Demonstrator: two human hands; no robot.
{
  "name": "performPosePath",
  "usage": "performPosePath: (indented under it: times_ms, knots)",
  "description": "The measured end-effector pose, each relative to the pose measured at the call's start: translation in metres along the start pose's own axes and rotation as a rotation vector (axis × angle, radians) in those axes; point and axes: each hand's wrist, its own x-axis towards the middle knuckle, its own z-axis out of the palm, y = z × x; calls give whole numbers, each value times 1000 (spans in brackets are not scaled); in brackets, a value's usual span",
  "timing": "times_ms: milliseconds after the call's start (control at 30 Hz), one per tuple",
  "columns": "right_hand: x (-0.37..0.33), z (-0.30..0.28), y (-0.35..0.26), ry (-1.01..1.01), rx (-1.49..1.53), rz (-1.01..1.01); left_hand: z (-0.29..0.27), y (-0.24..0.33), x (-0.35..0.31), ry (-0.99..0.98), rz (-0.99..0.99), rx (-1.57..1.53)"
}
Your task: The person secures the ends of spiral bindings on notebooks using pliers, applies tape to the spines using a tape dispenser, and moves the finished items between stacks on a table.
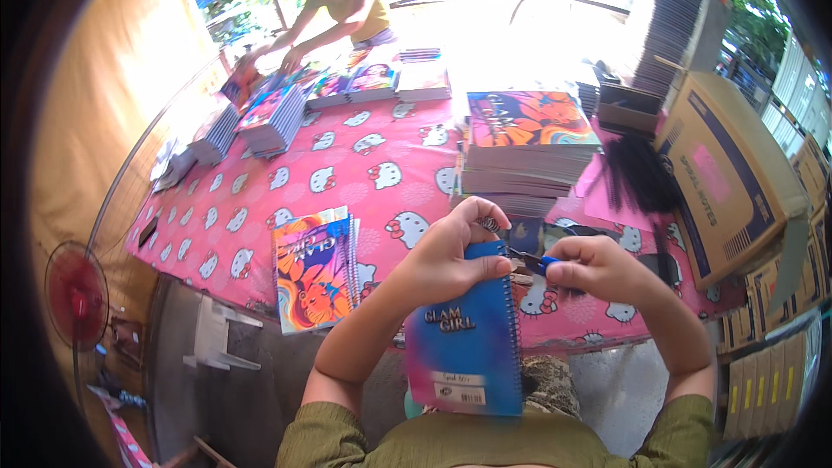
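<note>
Olive shirt (416, 442) right at the bottom of the view, and just past it a blue-and-pink notebook (459, 342) held up in front of the body. Its long side runs roughly away from the chest, cover facing the camera, with the coil (515, 329) along the right edge. So the coil side faces the right hand (602, 269), and its top end is the bit that matters: the right fingers sit just right of it, closer to that edge than the left palm is.

Left hand (455, 247) has the top of the notebook pinched, thumb flat across the cover and reaching over to the coil, other fingers curled round the top. Right fingers are closed around a small blue-handled tool (548, 263), tip pointing left at the coil's top end. Can't tell if the tip touches the wire, or how far its jaws are spread.

Beyond, on the pink table (260, 199): loose notebooks (314, 273) to the left, a tall stack (529, 156) straight ahead.
</note>
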Motion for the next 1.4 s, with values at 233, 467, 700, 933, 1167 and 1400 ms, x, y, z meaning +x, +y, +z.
performPosePath:
  times_ms: [233,467,700,933,1167,1400]
  knots:
    - [-9,-15,110,825,-536,-319,-102,-2,-57,548,576,-148]
    - [-17,-21,202,1030,-796,-124,-288,-92,-132,479,598,-363]
    - [-29,-10,208,930,-888,204,-300,-115,-145,845,120,-37]
    - [-16,-25,135,1023,-720,-282,-229,-54,-18,682,237,320]
    - [-5,-8,80,889,-690,-599,-90,46,195,174,275,17]
    - [40,-42,44,861,-901,-806,-122,16,270,330,41,762]
